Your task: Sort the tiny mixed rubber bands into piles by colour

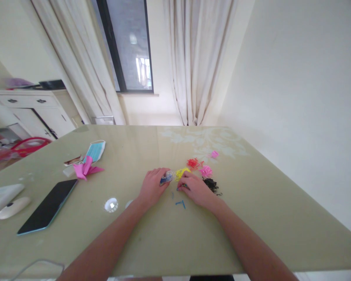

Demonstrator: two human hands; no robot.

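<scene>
My left hand [153,186] is wrapped round a small clear container [169,176], which lies tilted with dark blue bits inside. My right hand [194,189] is closed in a pinch just right of it, with a small blue strip [178,189] at the fingertips; its exact kind is too small to tell. A few loose blue strips [180,203] lie on the table below the hands. Around my right hand are little piles of similar thin pieces: yellow [181,173], red [193,163], pink [206,171] and black [211,184].
On the left of the table [140,242] lie a dark tablet [48,207], a pink folded paper shape [86,168], a blue face mask [95,151] and a white mouse [13,207]. A clear round lid [111,205] sits by my left forearm. A white wall borders the right side.
</scene>
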